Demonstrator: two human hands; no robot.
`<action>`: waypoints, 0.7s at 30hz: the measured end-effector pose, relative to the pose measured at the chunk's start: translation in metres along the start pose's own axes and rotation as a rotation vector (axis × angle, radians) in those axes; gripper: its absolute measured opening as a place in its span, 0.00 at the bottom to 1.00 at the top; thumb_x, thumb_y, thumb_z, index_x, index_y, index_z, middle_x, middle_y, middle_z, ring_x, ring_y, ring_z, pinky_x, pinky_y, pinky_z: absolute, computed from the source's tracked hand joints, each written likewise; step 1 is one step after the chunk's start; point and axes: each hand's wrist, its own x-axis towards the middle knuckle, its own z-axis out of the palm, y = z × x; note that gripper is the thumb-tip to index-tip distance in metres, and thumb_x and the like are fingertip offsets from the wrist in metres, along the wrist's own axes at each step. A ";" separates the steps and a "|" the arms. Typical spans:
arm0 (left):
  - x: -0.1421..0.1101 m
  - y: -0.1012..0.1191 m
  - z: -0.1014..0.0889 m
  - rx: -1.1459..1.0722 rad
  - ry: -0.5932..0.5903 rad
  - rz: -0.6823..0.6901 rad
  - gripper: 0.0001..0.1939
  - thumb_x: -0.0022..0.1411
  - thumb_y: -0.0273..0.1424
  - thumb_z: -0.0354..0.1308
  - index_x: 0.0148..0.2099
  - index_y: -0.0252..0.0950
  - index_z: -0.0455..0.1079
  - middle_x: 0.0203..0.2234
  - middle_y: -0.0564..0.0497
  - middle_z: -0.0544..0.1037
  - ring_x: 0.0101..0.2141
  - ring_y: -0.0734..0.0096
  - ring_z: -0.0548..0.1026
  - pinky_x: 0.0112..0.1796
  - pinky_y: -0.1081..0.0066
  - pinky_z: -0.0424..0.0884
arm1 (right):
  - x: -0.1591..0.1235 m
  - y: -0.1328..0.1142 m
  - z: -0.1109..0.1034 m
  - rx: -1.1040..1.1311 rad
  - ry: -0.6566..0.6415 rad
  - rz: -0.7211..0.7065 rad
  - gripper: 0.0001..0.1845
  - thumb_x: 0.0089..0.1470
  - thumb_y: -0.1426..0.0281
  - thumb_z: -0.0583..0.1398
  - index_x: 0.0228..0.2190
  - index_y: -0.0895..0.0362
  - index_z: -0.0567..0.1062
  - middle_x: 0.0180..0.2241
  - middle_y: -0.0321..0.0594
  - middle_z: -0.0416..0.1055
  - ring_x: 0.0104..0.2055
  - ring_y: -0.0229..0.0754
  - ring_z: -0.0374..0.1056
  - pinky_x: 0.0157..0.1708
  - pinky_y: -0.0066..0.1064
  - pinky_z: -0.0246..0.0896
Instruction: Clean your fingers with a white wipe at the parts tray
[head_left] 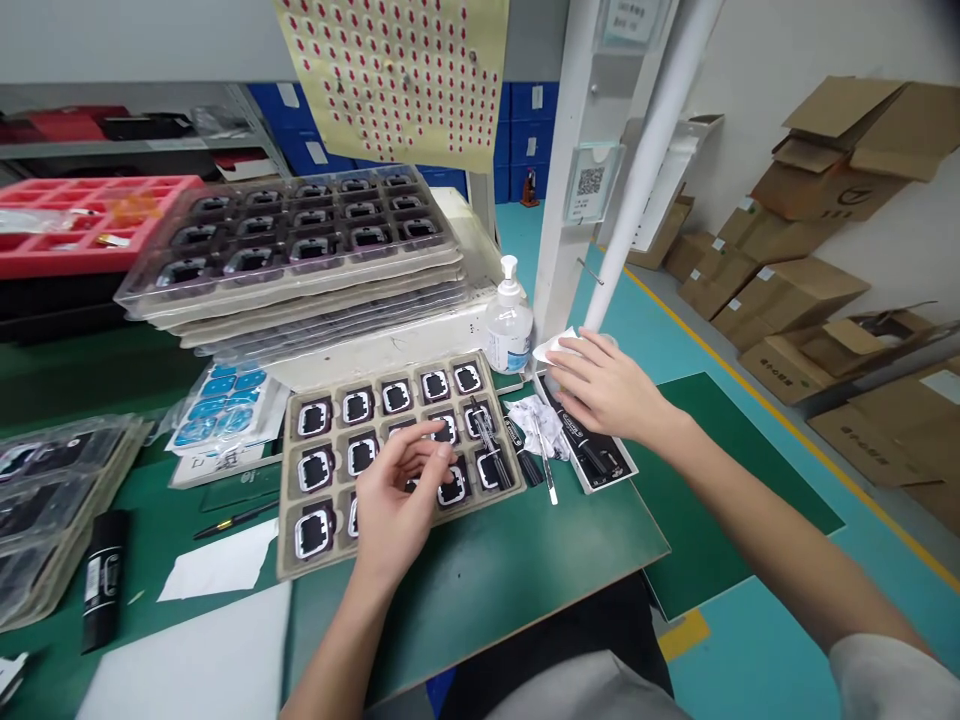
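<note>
My left hand [401,495] hovers over a beige tray [291,500] with its fingers loosely curled and apart, and nothing shows in it. Rows of white-rimmed black square frames [315,470] sit in the tray's pockets. Clear-and-black pen-like tools [491,440] lie across the tray's right end. My right hand [600,385] is stretched out, palm down, above an open box of black markers [592,450]. Its fingertips are at a white tissue [556,345]; whether they grip it cannot be seen, and the thumb is hidden.
Crumpled tissue [536,425] and metal tweezers [547,465] lie beside the box. Behind stand a pump bottle [510,325] and stacked trays [300,270]. A thick black marker [103,580] and white foam sheet [195,660] lie left. A white post [562,190] rises behind the right hand.
</note>
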 end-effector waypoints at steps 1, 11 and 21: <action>0.000 0.000 0.000 0.004 0.000 0.001 0.16 0.68 0.40 0.68 0.54 0.39 0.77 0.32 0.52 0.81 0.31 0.72 0.79 0.35 0.72 0.79 | -0.001 0.000 0.000 0.006 -0.016 -0.002 0.21 0.71 0.67 0.58 0.60 0.60 0.74 0.61 0.48 0.73 0.66 0.58 0.65 0.73 0.58 0.55; -0.001 0.000 0.000 0.052 -0.026 0.022 0.16 0.69 0.40 0.67 0.55 0.40 0.77 0.33 0.52 0.81 0.30 0.72 0.79 0.35 0.71 0.77 | -0.021 -0.006 0.013 0.084 0.085 0.247 0.31 0.74 0.61 0.55 0.70 0.64 0.61 0.67 0.54 0.66 0.70 0.56 0.63 0.74 0.56 0.55; 0.000 0.001 0.002 0.063 -0.038 0.050 0.14 0.70 0.39 0.66 0.52 0.38 0.79 0.33 0.51 0.81 0.30 0.72 0.79 0.34 0.71 0.76 | -0.018 -0.020 0.014 -0.023 0.065 0.377 0.30 0.74 0.57 0.53 0.70 0.56 0.58 0.69 0.47 0.65 0.75 0.57 0.54 0.76 0.61 0.44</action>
